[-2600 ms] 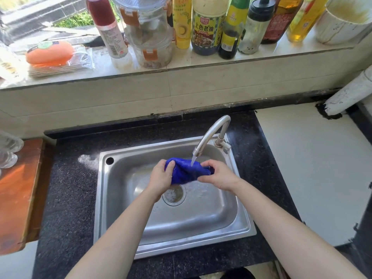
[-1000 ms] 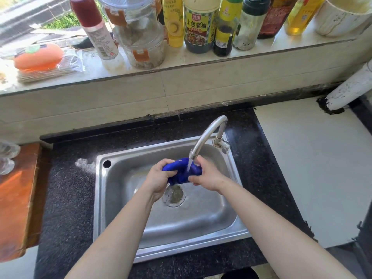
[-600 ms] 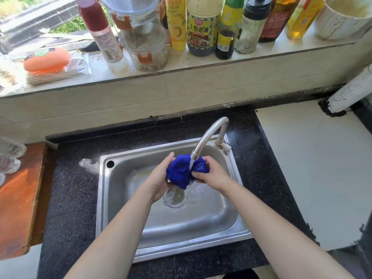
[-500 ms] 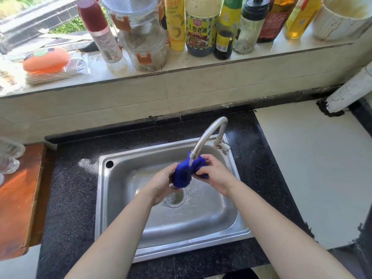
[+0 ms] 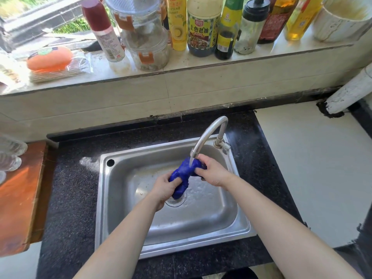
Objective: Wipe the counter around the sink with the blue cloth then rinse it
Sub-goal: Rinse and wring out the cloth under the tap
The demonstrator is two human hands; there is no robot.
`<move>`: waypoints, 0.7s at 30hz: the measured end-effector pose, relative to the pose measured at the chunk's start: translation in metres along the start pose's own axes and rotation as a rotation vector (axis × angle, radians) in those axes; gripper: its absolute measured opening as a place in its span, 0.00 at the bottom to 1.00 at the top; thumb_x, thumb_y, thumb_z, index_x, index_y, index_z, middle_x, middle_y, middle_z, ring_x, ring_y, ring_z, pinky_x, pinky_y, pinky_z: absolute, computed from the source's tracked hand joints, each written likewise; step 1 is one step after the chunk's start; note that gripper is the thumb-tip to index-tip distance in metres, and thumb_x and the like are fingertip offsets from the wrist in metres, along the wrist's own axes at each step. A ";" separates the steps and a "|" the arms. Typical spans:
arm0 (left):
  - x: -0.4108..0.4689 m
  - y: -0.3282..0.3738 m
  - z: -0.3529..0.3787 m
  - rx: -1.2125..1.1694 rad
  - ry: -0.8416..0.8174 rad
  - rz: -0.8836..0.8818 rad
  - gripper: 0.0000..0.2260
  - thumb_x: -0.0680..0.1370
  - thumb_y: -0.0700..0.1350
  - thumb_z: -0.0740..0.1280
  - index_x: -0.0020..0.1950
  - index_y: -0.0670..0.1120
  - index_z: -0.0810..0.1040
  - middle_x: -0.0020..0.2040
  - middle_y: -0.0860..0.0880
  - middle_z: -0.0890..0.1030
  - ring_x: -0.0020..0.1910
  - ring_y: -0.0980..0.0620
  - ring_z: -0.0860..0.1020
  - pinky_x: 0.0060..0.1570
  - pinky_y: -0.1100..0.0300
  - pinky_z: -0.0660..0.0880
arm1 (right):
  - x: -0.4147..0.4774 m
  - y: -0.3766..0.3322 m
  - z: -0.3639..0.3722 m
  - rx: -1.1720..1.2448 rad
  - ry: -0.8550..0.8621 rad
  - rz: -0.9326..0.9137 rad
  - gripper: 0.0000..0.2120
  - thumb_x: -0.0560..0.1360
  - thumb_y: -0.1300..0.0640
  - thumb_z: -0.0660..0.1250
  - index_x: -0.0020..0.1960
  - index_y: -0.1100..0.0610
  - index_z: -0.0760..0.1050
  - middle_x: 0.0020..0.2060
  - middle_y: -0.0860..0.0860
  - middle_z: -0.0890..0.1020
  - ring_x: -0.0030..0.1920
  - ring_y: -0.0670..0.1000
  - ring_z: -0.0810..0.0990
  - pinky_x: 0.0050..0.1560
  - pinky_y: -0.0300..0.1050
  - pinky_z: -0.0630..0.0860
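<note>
Cloth and hands, head view: the blue, wet, rope-twisted cloth hangs inside the stainless steel sink, directly below the mouth of the curved steel tap, whose thin water stream lands on its upper end. Its long axis slants from below the tap mouth down and toward the person, the far end lying above the round drain. The 2 grips share it. The right grip, fingers curled round the upper end, sits just right of the tap mouth. The left grip, fingers curled round the lower end, sits below and left of the tap mouth, nearer the person. Judging by the twist, this is wringing within the rinse, so the next turn would run about that slanted axis, each end rotating oppositely. The black speckled stone bench surrounds the sink, apart from the cloth.
</note>
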State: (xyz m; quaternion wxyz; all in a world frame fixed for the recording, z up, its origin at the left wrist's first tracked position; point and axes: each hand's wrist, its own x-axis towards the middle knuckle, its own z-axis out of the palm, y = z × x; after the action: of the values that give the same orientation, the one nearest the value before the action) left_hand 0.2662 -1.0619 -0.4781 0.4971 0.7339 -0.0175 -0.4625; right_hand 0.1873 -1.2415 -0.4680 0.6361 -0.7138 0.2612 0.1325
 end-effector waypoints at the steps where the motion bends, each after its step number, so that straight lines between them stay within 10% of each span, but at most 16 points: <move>1: -0.001 0.000 -0.001 0.030 0.053 0.011 0.05 0.79 0.39 0.68 0.54 0.46 0.81 0.43 0.46 0.84 0.43 0.48 0.79 0.44 0.59 0.76 | 0.001 0.001 -0.001 -0.096 0.019 -0.025 0.17 0.80 0.64 0.65 0.65 0.49 0.74 0.47 0.44 0.82 0.47 0.40 0.81 0.48 0.34 0.77; 7: -0.004 0.017 0.010 -0.091 0.247 0.079 0.03 0.78 0.39 0.70 0.49 0.46 0.78 0.40 0.46 0.81 0.35 0.53 0.76 0.30 0.66 0.74 | 0.000 -0.004 0.007 0.049 0.240 0.096 0.08 0.79 0.58 0.67 0.53 0.47 0.79 0.44 0.53 0.85 0.38 0.53 0.84 0.39 0.48 0.84; 13: -0.005 0.038 0.016 -0.420 0.136 -0.001 0.10 0.74 0.33 0.70 0.53 0.39 0.74 0.46 0.38 0.80 0.42 0.43 0.79 0.51 0.44 0.78 | -0.004 -0.015 0.010 0.392 0.197 0.274 0.07 0.76 0.58 0.65 0.49 0.52 0.82 0.40 0.52 0.82 0.39 0.52 0.80 0.44 0.50 0.82; 16: -0.004 0.040 0.010 -0.391 0.096 0.009 0.25 0.64 0.34 0.68 0.62 0.42 0.74 0.49 0.40 0.81 0.44 0.44 0.77 0.45 0.52 0.75 | -0.005 -0.008 0.010 0.439 0.169 0.268 0.08 0.78 0.51 0.69 0.53 0.54 0.81 0.41 0.51 0.82 0.38 0.50 0.80 0.47 0.50 0.82; 21: 0.002 0.029 0.007 -0.287 0.106 0.100 0.24 0.76 0.26 0.64 0.66 0.48 0.73 0.53 0.41 0.82 0.42 0.48 0.80 0.39 0.60 0.79 | 0.000 0.006 0.012 0.558 0.333 0.223 0.09 0.76 0.66 0.72 0.45 0.60 0.72 0.43 0.55 0.77 0.39 0.52 0.81 0.35 0.39 0.81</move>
State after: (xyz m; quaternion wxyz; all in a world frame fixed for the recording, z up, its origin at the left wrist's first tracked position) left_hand 0.2752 -1.0821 -0.4583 0.6193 0.6771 0.0386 -0.3957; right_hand 0.1863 -1.2299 -0.4751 0.7372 -0.4910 0.4641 0.0060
